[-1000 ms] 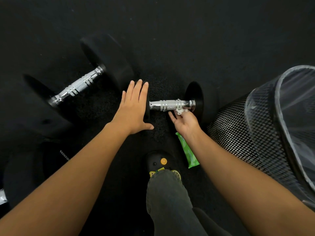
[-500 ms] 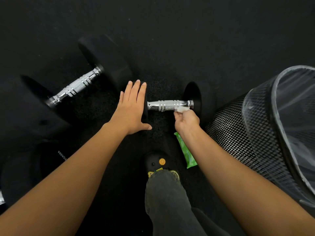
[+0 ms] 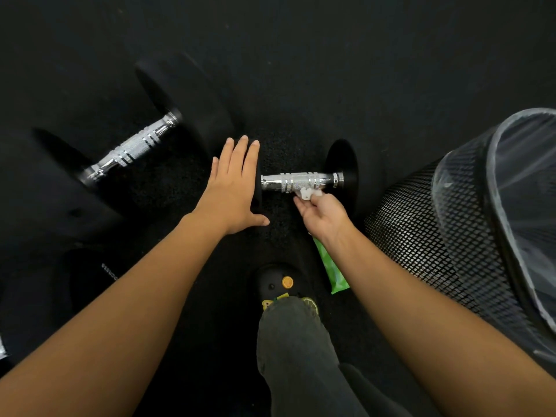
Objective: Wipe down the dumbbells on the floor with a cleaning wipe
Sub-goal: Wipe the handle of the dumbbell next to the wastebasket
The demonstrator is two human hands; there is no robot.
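Black rubber flooring (image 3: 331, 55), head view. My left hand (image 3: 231, 191), fingers straight, presses one end of the small black dumbbell with chrome handle (image 3: 301, 182). Beside it, my right hand (image 3: 325, 216) pinches the crumpled white wipe (image 3: 310, 194) against that handle. Judgement: wiping under way; larger black dumbbell (image 3: 132, 149), left of my left hand, likely outstanding. Count: two dumbbells, one wipe.

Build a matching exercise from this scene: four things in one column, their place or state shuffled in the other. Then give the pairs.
1. left hand
2. cleaning wipe
3. green packet
4. mesh bin

A. on the floor, partly hidden by the right hand
B. flat, fingers straight, at the small dumbbell's left end
C. far right, lined with clear plastic
D. pinched against the small dumbbell's handle

Pairs: 1-B, 2-D, 3-A, 4-C.
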